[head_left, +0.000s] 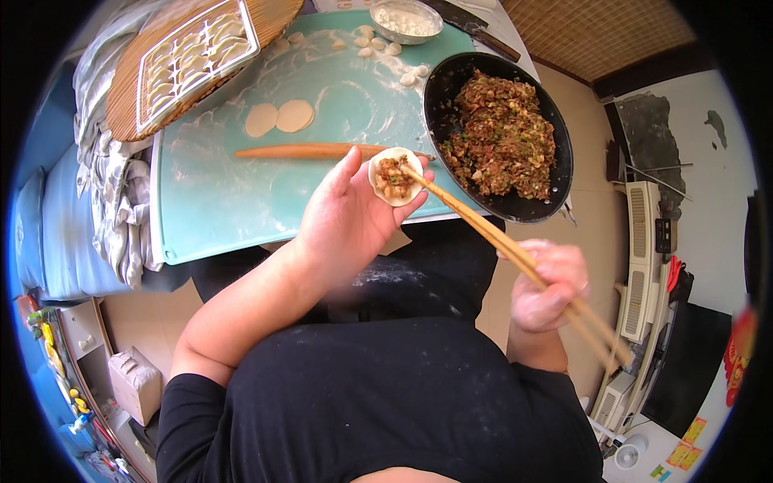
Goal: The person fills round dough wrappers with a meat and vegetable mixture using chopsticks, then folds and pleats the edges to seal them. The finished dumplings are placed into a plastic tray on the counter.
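My left hand [354,205] is turned palm up, a round dumpling wrapper [375,179] resting on its fingers. A small heap of meat filling [393,179] lies on the wrapper. My right hand [552,283] grips a pair of long wooden chopsticks [475,219], whose tips touch the filling. Just right of the wrapper stands a black pan [432,121] with a big mound of minced filling [506,133]. Behind my left hand a wooden rolling pin [302,150] lies across the mat, one end partly covered by the wrapper and fingers.
The floured green mat [201,217] carries flat wrappers [295,116] and several dough pieces [366,40]. A tray of shaped dumplings [196,60] sits on a round woven board [125,88] at far left. A flour bowl [407,22] and a knife [483,36] lie at the back.
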Demonstrator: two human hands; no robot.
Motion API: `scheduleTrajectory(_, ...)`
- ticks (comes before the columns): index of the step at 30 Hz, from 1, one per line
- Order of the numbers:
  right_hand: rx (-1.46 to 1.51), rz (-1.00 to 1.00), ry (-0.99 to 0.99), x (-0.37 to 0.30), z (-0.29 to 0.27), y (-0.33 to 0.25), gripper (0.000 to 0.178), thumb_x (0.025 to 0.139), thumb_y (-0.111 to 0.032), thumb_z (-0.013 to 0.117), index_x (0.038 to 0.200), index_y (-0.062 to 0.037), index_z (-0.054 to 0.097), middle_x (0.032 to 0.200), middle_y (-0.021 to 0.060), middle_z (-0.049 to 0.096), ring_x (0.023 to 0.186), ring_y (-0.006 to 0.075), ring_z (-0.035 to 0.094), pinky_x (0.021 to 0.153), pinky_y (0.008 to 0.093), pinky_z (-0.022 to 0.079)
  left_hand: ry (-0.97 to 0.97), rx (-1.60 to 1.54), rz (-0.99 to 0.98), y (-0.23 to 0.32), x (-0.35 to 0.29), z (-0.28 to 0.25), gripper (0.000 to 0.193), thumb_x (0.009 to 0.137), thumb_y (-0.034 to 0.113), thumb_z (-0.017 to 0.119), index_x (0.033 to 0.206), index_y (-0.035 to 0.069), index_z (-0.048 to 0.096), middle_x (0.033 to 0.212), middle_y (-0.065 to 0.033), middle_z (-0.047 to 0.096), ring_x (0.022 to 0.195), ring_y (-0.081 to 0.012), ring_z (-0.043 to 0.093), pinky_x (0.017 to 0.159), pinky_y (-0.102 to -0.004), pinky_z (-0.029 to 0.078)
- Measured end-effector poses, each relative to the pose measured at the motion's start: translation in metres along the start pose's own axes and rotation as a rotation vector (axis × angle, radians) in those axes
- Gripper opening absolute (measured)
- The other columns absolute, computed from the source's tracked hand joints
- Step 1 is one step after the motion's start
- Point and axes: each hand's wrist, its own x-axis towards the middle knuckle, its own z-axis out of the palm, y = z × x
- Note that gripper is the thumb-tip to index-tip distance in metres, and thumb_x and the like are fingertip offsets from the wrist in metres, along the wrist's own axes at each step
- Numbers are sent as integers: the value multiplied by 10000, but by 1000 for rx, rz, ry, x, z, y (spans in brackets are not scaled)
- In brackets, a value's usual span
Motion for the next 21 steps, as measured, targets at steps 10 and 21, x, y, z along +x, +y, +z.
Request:
scheduleTrajectory(10,412,413,85,16,-17,34,321,943,-258,373,835,16,502,796,108,474,575,287,605,522,393,542,26,32,-43,-2,-5,-1,551,938,403,306,1247,-52,335,1243,-220,426,1173,-284,426,998,-378,364)
scheduleTrajectory(21,523,439,206,17,-7,34,306,943,-256,382,849,7,507,775,112,507,585,292,614,541,370,544,48,90,-1,-3,-8,-4,528,943,389,309,1241,-45,350,1237,-193,442,1153,-270,440,1001,-370,355)
